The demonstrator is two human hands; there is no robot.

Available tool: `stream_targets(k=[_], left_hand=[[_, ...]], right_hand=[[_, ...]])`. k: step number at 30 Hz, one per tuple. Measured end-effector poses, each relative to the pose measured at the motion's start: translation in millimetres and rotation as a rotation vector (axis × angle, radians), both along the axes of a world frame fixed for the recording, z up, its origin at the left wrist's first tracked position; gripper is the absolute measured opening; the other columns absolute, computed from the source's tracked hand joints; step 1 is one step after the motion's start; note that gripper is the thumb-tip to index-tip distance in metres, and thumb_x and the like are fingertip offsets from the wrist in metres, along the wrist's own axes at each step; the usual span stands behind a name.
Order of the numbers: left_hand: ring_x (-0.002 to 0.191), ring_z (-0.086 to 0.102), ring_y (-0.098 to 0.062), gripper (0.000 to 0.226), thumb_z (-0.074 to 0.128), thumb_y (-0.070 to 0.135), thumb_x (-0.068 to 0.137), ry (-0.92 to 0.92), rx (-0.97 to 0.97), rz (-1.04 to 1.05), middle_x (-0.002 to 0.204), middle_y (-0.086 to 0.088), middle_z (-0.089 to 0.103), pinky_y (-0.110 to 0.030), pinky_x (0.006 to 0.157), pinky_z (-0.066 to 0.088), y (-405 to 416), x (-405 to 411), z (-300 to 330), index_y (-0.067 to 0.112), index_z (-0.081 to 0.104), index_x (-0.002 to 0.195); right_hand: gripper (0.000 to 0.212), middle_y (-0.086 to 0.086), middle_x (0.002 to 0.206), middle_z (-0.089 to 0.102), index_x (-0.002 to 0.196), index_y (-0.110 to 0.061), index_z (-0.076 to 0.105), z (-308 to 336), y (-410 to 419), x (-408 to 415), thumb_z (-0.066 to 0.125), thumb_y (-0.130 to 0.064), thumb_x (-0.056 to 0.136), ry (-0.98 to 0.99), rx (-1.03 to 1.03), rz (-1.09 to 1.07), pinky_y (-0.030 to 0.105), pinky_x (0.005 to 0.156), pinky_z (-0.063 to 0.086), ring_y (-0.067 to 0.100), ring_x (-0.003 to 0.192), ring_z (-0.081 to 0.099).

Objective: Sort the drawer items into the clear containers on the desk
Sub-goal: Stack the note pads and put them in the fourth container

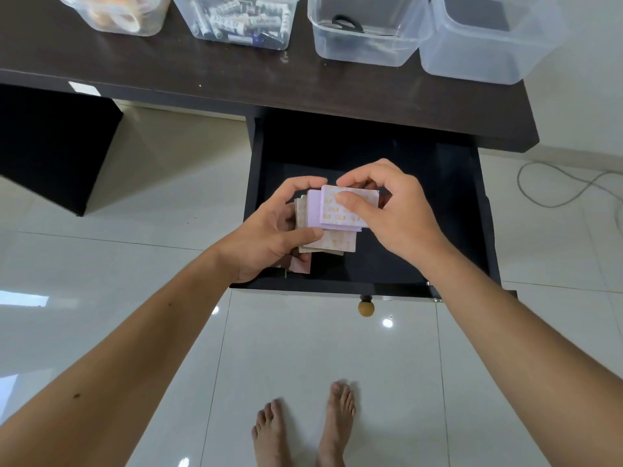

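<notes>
- I can only half see the stack of paper slips (332, 242): my left hand (269, 237) covers its left edge and my right hand (394, 214) covers its upper right corner. The orange print on the slips is too small for me to read.
- My left hand grips the stack, thumb across its lower edge, fingers curled over the top; it is held over the open drawer (404, 230).
- My right hand pinches the top lilac slip (340, 214) between thumb and fingers.
- The slips are thin, flat and rectangular, lilac and pale tan, fanned unevenly.
- The drawer is dark and matte inside, with a round cork-coloured knob (366, 307) at the front.
- Four clear plastic containers stand on the dark counter (168, 72), all cut off at the top edge: the leftmost container (118, 15) holds pale rings, the second container (239, 21) cylindrical items I take for batteries, the third container (364, 32) a dark looped thing, and the fourth container (485, 42) something dark I cannot identify.
- The floor (303, 348) is glossy white tile.
</notes>
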State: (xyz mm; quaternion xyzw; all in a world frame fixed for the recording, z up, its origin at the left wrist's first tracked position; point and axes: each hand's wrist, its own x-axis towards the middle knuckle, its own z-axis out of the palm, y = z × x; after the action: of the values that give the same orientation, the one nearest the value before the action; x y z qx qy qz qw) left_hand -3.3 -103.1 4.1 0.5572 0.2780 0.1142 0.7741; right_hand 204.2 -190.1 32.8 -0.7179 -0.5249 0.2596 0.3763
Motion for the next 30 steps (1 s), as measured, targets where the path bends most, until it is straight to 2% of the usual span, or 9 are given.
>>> stream_targets(k=[3,8,13,17,19,21,23,26,30], left_hand=[[0.123,0.069,-0.031,0.07,0.068,0.0,0.098,0.002,0.027,-0.018,0.131,-0.011,0.067,-0.039,0.077,0.066,0,1,0,0.04,0.041,0.149],[0.12,0.068,-0.032,0.062,0.069,-0.001,0.097,0.015,0.074,0.012,0.13,-0.012,0.066,-0.025,0.067,0.062,-2,2,0,0.029,0.044,0.145],[0.125,0.066,-0.032,0.061,0.069,-0.001,0.097,0.03,0.154,0.055,0.132,-0.008,0.065,-0.03,0.076,0.063,3,-10,7,0.031,0.045,0.143],[0.124,0.068,-0.027,0.059,0.069,-0.001,0.096,0.004,0.237,0.08,0.133,-0.002,0.068,-0.042,0.085,0.065,15,-29,18,0.03,0.047,0.142],[0.122,0.069,-0.026,0.058,0.069,-0.001,0.096,-0.02,0.289,0.113,0.133,-0.004,0.069,-0.039,0.082,0.064,21,-38,23,0.028,0.048,0.142],[0.114,0.069,-0.024,0.058,0.069,-0.001,0.096,-0.052,0.323,0.161,0.131,-0.009,0.07,-0.036,0.078,0.062,27,-45,26,0.022,0.047,0.143],[0.107,0.069,-0.021,0.058,0.069,-0.001,0.096,-0.095,0.281,0.223,0.127,-0.013,0.07,-0.038,0.077,0.063,32,-52,25,0.017,0.043,0.144],[0.103,0.068,-0.021,0.059,0.068,0.001,0.095,-0.119,0.229,0.273,0.122,-0.011,0.07,-0.038,0.078,0.061,36,-57,19,0.018,0.041,0.145],[0.101,0.068,-0.019,0.058,0.067,0.004,0.094,-0.115,0.211,0.283,0.12,-0.008,0.071,-0.034,0.077,0.059,34,-57,15,0.02,0.041,0.144]], right_hand=[[0.02,-0.012,0.113,0.064,0.113,-0.023,0.076,-6,-1,-5,0.081,-0.026,0.094,0.0,0.005,-0.016,0.017,0.079,0.058,0.008,0.103,0.065],[0.021,-0.013,0.112,0.065,0.109,-0.025,0.076,-13,0,-8,0.084,-0.032,0.091,0.01,0.043,-0.056,0.025,0.08,0.064,0.011,0.106,0.067],[0.019,-0.009,0.111,0.069,0.11,-0.024,0.076,-14,1,-7,0.083,-0.029,0.092,0.141,0.048,-0.09,0.038,0.078,0.066,0.013,0.102,0.07],[0.02,-0.01,0.112,0.073,0.118,-0.025,0.072,-17,3,-10,0.075,-0.033,0.099,0.202,0.029,-0.062,0.033,0.086,0.064,0.011,0.104,0.07],[0.02,-0.012,0.116,0.073,0.121,-0.03,0.068,-21,5,-13,0.069,-0.036,0.102,0.238,-0.014,-0.024,0.029,0.088,0.062,0.01,0.108,0.069],[0.019,-0.013,0.114,0.072,0.122,-0.033,0.066,-26,8,-13,0.067,-0.036,0.103,0.245,-0.081,0.028,0.027,0.087,0.06,0.007,0.104,0.068],[0.02,-0.013,0.107,0.072,0.119,-0.035,0.069,-34,13,-11,0.072,-0.037,0.099,0.174,-0.215,0.124,0.026,0.085,0.058,0.007,0.099,0.068],[0.031,-0.013,0.105,0.071,0.122,-0.034,0.074,-46,22,-15,0.08,-0.04,0.092,0.015,-0.431,0.305,0.024,0.079,0.052,0.008,0.096,0.067],[0.036,-0.027,0.096,0.063,0.123,-0.033,0.076,-50,31,-27,0.07,-0.056,0.096,-0.091,-0.505,0.338,0.013,0.068,0.04,-0.005,0.089,0.058]])
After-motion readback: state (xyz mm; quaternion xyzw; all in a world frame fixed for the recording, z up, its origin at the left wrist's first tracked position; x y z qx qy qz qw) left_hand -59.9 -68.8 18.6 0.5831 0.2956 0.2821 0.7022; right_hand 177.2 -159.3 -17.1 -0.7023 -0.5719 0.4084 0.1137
